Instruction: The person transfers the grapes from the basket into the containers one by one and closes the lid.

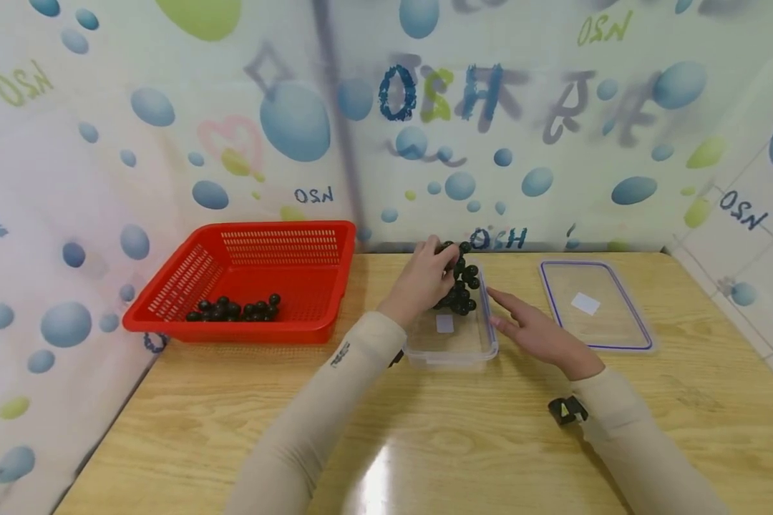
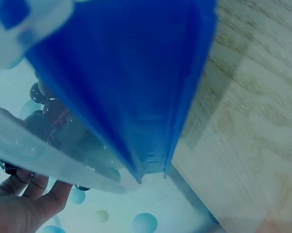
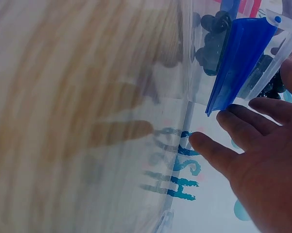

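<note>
A clear plastic container stands mid-table with dark round balls heaped at its far end. My left hand reaches over the heap, fingers curled round some of the balls. In the left wrist view that hand is at the bottom left beside the container's blue clasp. My right hand lies with straight fingers against the container's right side. The right wrist view shows its fingertips just under a blue clasp, with balls behind the clear wall.
A red slotted basket at the left holds several more dark balls. The container's clear lid lies flat to the right. Patterned walls close off the wooden table at the back and both sides.
</note>
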A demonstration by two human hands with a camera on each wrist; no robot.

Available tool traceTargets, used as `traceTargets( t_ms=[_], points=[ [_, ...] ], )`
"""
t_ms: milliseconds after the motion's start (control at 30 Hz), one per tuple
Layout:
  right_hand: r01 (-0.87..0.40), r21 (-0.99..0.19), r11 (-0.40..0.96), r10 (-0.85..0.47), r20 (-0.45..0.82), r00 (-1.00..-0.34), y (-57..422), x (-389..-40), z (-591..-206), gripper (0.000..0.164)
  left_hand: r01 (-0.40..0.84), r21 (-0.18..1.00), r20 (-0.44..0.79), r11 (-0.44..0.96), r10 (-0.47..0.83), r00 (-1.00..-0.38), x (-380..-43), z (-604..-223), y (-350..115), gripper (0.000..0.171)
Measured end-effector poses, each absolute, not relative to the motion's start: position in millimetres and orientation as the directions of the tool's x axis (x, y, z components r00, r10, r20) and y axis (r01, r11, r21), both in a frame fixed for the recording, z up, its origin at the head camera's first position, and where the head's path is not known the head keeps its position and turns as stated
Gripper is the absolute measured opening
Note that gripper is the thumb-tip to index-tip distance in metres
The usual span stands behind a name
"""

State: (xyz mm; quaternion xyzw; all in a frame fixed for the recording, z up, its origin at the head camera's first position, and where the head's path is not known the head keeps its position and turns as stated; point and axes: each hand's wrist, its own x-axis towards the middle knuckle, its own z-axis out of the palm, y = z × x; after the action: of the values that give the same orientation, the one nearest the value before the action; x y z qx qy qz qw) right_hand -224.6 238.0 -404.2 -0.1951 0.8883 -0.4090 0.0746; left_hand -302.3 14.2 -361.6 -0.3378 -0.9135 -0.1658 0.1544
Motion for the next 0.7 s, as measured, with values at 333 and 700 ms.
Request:
traceTargets(
  t_ms=[333,700],
  points=[
    [-0.263,-0.77,0.581,-0.403,0.009,-0.915,236,-224,-401,0.06,0.705,0.091,0.237,0.704,0.672,-0.702,-303,-365,13,0.02],
    [-0.262,-0.777,0.573,-0.408,0.007,-0.913,235,-223,-401,0.061,0.718,0.012,0.191,0.696,0.703,-0.685,-297,-373,10,0.025]
  ],
)
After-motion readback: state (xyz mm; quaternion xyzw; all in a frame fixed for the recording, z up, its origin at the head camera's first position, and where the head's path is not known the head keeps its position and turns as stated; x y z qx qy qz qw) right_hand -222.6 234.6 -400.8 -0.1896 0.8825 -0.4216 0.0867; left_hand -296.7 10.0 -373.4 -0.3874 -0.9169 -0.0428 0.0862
